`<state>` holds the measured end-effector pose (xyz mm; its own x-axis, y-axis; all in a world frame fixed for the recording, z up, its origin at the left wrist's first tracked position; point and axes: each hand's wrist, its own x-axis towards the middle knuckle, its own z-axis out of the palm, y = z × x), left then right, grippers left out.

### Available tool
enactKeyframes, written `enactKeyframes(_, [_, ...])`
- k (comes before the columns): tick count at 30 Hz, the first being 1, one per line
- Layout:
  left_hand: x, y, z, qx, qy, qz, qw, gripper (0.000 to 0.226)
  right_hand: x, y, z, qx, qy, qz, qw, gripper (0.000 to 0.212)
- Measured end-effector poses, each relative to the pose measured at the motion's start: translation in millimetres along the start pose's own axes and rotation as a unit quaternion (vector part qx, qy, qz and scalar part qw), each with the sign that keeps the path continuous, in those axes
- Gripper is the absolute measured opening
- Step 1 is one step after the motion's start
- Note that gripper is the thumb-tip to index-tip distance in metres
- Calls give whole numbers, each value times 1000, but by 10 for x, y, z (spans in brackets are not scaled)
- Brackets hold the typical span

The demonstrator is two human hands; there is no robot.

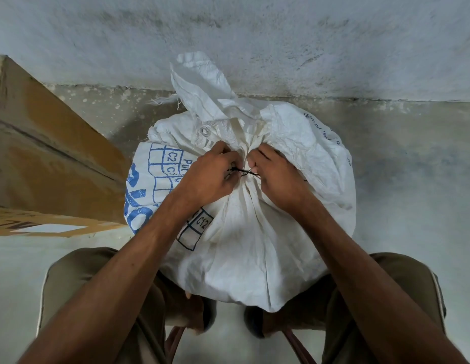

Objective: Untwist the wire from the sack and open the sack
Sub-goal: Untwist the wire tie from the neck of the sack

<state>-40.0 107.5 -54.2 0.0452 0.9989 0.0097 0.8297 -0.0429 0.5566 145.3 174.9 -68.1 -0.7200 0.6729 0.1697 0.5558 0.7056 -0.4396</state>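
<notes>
A full white woven sack (pixel 249 240) with blue print stands on the floor between my knees. Its neck is bunched tight at the top, and the loose mouth flops away toward the wall. A thin dark wire (pixel 245 171) runs across the gathered neck. My left hand (pixel 210 174) pinches the wire's left end with fingers curled. My right hand (pixel 278 177) grips the wire's right end, pressing against the neck. The wire's ends are hidden under my fingers.
A large brown cardboard box (pixel 45 158) sits close on the left, touching the sack. A stained white wall (pixel 255 35) rises just behind the sack. Grey concrete floor (pixel 412 166) stretches to the right. My legs in khaki trousers (pixel 97 298) flank the sack.
</notes>
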Motion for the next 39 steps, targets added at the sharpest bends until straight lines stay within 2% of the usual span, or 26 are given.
enactKeyframes(7, [-19,81,46,58,19,-13,998,18,-21,39,46,4,36,11,999,20])
enactKeyframes(12, [-19,93,46,56,17,-17,998,17,-12,-12,88,-30,30,40,998,22])
enactKeyframes(15, [-25,95,43,52,20,-18,998,17,4,-25,57,-29,17,27,999,27])
enactKeyframes(23, [-1,65,32,21,16,-11,1000,15,-26,-5,59,42,21,25,999,32])
enactKeyframes(29, [10,37,44,-10,15,-7,1000,14,18,35,71,81,20,46,995,21])
enactKeyframes(32, [9,33,40,-29,20,-1,999,14,24,55,46,94,-4,51,994,30])
enactKeyframes(39, [42,20,-10,-96,18,-16,995,27,7,33,25,90,-4,58,994,30])
